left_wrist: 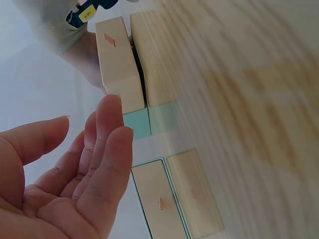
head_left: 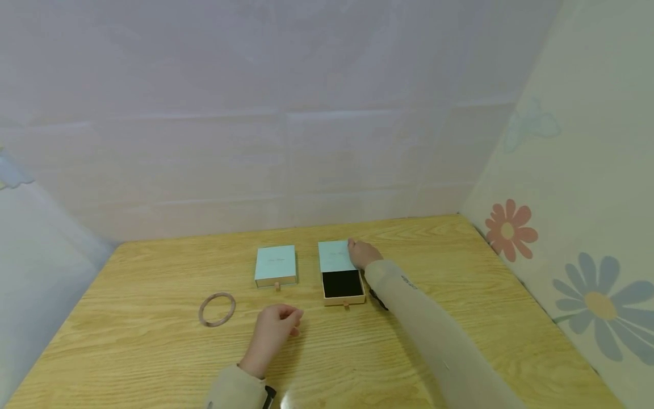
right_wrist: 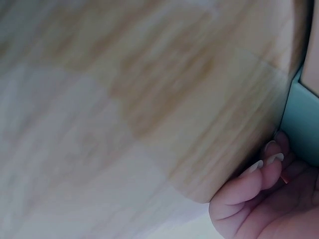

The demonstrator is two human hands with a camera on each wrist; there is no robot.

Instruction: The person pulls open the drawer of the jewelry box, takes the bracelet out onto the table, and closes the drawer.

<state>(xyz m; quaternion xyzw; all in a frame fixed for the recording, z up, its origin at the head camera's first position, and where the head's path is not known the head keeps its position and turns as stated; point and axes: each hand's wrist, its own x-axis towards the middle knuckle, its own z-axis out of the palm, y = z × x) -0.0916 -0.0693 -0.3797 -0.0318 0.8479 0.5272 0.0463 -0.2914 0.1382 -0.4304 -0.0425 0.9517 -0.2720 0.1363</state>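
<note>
A light-blue drawer-style gift box lies with its pink drawer pulled partway toward me, showing a black lining. At its back right corner, my right hand grips the blue sleeve; in the right wrist view the curled fingers lie against its side. My left hand hovers in front of the boxes with loosely bent fingers, holding nothing. A second blue box, closed, with a small pull tab, sits left of the first. Nearest the left hand on its left lies a pinkish bangle.
The wooden table runs back to a pale cloth-like wall. On the right stands a wall panel printed with flowers. A narrow gap separates the two boxes.
</note>
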